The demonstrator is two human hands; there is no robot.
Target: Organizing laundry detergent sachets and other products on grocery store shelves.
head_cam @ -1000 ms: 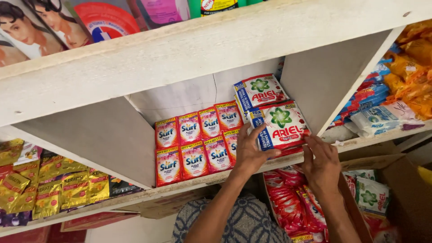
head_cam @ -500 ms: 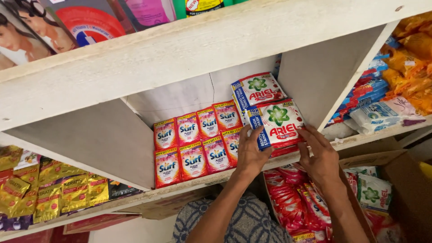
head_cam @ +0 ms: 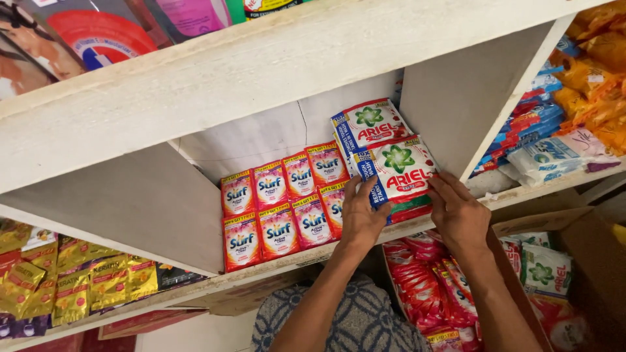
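Hands: both are reaching into the middle compartment of the white shelf [head_cam: 274,72].
Left hand [head_cam: 360,218]: fingers are pressing on the left edge of the white-and-red sachet pack [head_cam: 399,171], holding it.
Right hand [head_cam: 458,214]: fingers are resting spread against the pack's lower right edge, steadying it.
Pack position: it is leaning at the right of the compartment, in front of a second similar pack [head_cam: 367,124].
Neighbours: pink sachets [head_cam: 280,208] are standing in two rows just left.
Progress: judging by the grip, the pack is sitting on the shelf but is not yet released.
Below: red sachets [head_cam: 424,287] are lying in a cardboard box [head_cam: 587,261].
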